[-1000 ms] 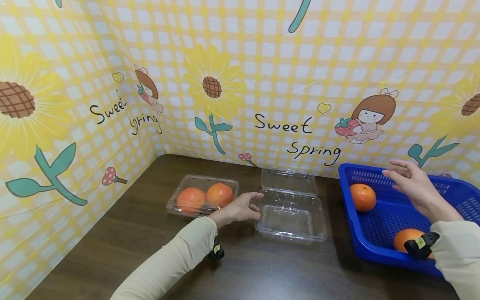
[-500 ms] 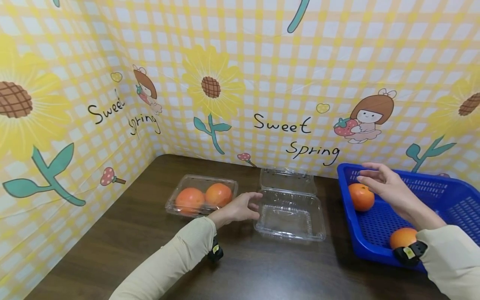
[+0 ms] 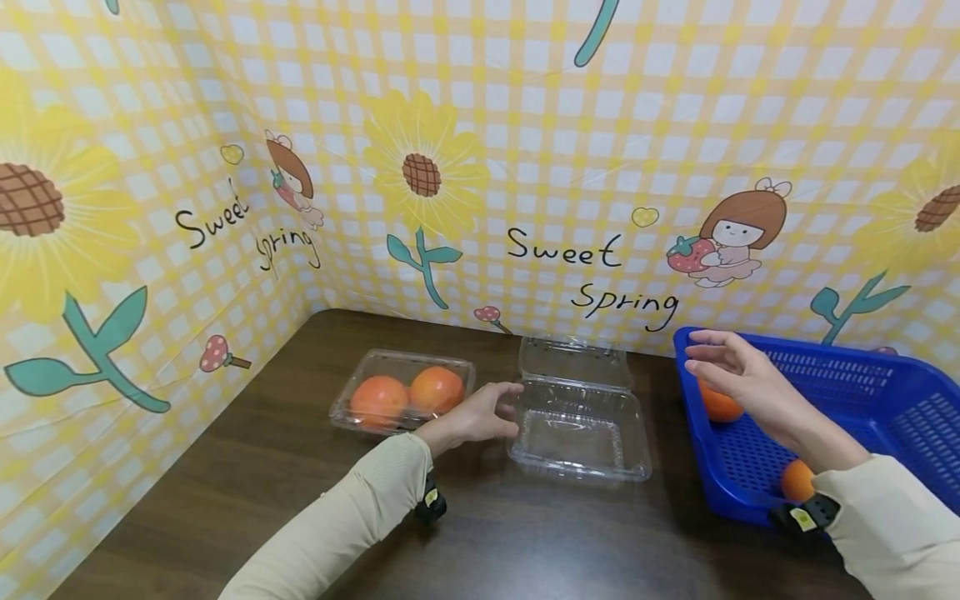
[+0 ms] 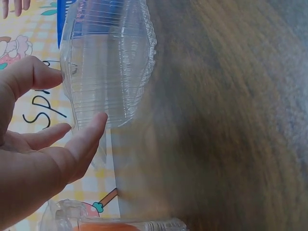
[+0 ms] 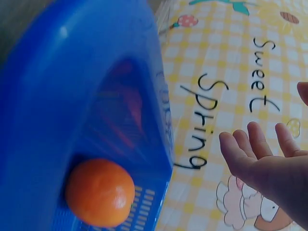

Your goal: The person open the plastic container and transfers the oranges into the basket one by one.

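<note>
My left hand [image 3: 483, 412] stays at the left edge of an unfolded clear plastic clamshell box [image 3: 577, 429], fingers loosely bent and fingertips right at its rim. In the left wrist view the thumb and fingers stand apart beside the box's wall [image 4: 98, 72]. Above the left end of a blue basket [image 3: 708, 467], my right hand [image 3: 757, 383] hovers with parted fingers and nothing in them. Partly hidden under it is an orange [image 3: 720, 407], which shows whole in the right wrist view as an orange [image 5: 100, 192] by the basket wall. The forearm partly covers another orange [image 3: 797, 481].
Left of the left hand, a closed clear box [image 3: 341, 412] holds two oranges [image 3: 380, 402]. Everything stands on a dark wooden table [image 3: 480, 533]. A checked yellow cloth [image 3: 480, 108] hangs behind and to the left.
My right hand has moved left across the basket, from beyond the left orange to above it. The left hand and both clear boxes have stayed put.
</note>
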Tool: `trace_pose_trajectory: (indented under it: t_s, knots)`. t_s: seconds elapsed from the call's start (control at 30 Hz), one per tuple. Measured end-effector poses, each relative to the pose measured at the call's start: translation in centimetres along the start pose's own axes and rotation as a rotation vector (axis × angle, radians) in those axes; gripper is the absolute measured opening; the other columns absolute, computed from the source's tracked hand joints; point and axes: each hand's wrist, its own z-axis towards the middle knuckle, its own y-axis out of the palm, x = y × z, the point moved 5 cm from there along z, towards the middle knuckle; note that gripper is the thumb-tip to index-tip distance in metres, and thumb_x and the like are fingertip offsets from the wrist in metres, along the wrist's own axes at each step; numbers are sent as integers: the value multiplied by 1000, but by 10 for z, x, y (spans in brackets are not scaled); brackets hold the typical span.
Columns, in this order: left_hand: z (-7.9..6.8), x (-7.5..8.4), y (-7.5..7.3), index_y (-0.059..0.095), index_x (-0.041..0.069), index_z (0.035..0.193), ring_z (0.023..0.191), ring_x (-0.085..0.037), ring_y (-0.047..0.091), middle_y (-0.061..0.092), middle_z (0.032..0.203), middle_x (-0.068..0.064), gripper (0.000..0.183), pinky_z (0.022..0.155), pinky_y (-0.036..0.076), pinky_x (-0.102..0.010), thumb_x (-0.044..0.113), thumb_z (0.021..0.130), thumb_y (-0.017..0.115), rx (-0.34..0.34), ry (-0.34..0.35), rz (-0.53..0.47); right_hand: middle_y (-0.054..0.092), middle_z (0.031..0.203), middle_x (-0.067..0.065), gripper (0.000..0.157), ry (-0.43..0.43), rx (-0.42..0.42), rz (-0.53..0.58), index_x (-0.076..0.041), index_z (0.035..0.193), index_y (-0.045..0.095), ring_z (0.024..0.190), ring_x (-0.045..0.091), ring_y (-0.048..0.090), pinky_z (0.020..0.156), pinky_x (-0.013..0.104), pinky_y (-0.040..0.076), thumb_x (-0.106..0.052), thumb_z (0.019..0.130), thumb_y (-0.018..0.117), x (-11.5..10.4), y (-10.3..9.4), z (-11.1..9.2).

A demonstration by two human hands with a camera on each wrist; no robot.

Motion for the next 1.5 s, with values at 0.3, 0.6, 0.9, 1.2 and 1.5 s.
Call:
trace_pose_trajectory:
  t_s: [0.3,0.6,0.9,1.2,1.5]
  knots:
    - [0,-1,-4,36,-2,131,111,-33,46,36,131,-21,64,78,48,-35,-2,73,64,30,5,1,34,131,21,60,-3,-38,79,-4,136,22,118,37,35,94,54,30,-34,91,47,-7,26,-8]
    - [1,-1,-10,37,1,132,112,-31,46,36,131,-19,64,80,47,-34,1,74,64,67,15,11,39,127,18,54,-27,-36,129,-3,133,28,111,17,44,88,28,43,-30,91,49,-6,42,-14]
    - [-1,1,-16,41,3,130,111,-28,46,39,130,-16,60,79,46,-34,7,76,66,129,14,8,41,124,19,50,-30,-42,167,1,128,33,105,11,47,87,28,43,-26,90,51,-3,54,-15]
    - [-9,8,-30,46,4,127,111,-29,46,43,128,-14,51,82,45,-36,6,78,63,200,93,-24,43,123,17,48,-23,-58,159,0,125,37,111,26,45,88,33,43,-28,89,52,-5,67,-12]
    - [-24,12,-52,48,2,125,108,-36,46,41,128,-17,46,78,46,-38,7,81,60,227,118,-66,46,123,15,42,-46,-65,122,-3,124,41,112,29,45,90,41,41,-25,90,52,-14,77,-12]
